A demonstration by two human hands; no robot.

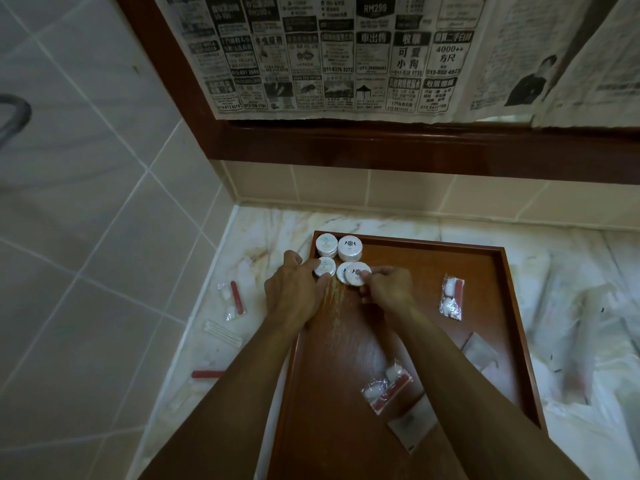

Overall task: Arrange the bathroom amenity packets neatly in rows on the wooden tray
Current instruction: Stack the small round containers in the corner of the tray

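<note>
The reddish-brown wooden tray (502, 306) on the marble counter (263, 230) holds round white wrapped soaps (337, 247) stacked in its far-left corner and clear packets with red files (452, 297) further right. The left hand (294, 292) pinches one round soap (325, 266); the right hand (388, 289) grips two overlapping ones (356, 273) just beside it.

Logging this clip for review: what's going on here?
A person is sorting amenity packets on a wooden tray that sits on a marble counter. Round white soaps are grouped in the tray's far left corner. The left hand holds one soap there; the right hand pinches another soap beside it. Clear packets lie loose on the tray, and more packets lie on the counter to the left.
</note>
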